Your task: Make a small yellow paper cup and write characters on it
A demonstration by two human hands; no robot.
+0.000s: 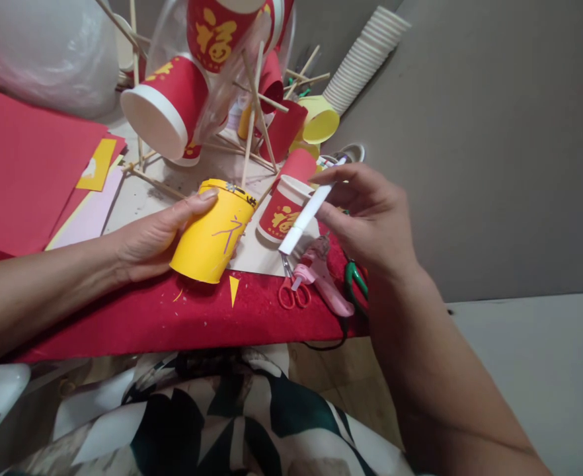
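Note:
My left hand is wrapped round a yellow paper cup tilted over the table's front edge; purple pen strokes mark its side. My right hand pinches a white marker pen, its tip pointing down-left towards the cup, a short gap away. Just behind the pen lies a red cup with gold lettering on its side.
A frame of wooden sticks carries several red and yellow cups. Red paper sheets lie at left, a stack of white cups at back right. Small red scissors, a pink glue gun and green-handled pliers sit near the red table edge.

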